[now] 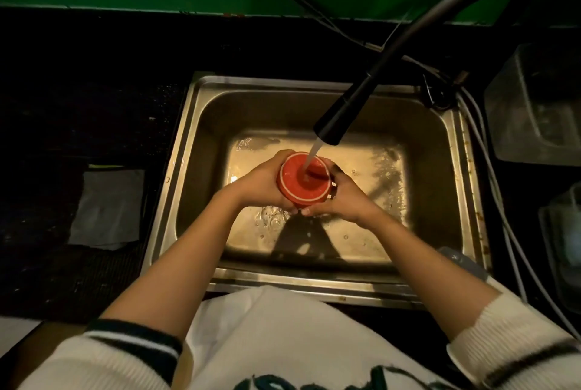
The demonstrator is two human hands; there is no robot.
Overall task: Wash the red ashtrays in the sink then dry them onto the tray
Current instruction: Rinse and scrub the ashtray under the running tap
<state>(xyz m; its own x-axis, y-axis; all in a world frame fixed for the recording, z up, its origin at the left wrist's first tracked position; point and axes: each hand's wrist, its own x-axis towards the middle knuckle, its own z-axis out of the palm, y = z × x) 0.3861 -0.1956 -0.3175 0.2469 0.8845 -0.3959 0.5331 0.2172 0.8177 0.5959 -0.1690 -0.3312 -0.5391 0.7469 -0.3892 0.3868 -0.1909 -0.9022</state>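
Note:
A round red ashtray with a pale ring sits between both hands over the middle of the steel sink. My left hand grips its left side and my right hand grips its right side, thumbs meeting below it. Water runs from the black faucet head straight onto the ashtray's upturned face. The sink floor is wet with shallow water. No other ashtray is visible.
A grey folded cloth lies on the dark counter left of the sink. Clear plastic containers stand at the right, with white cables running along the sink's right rim. A green wall is behind.

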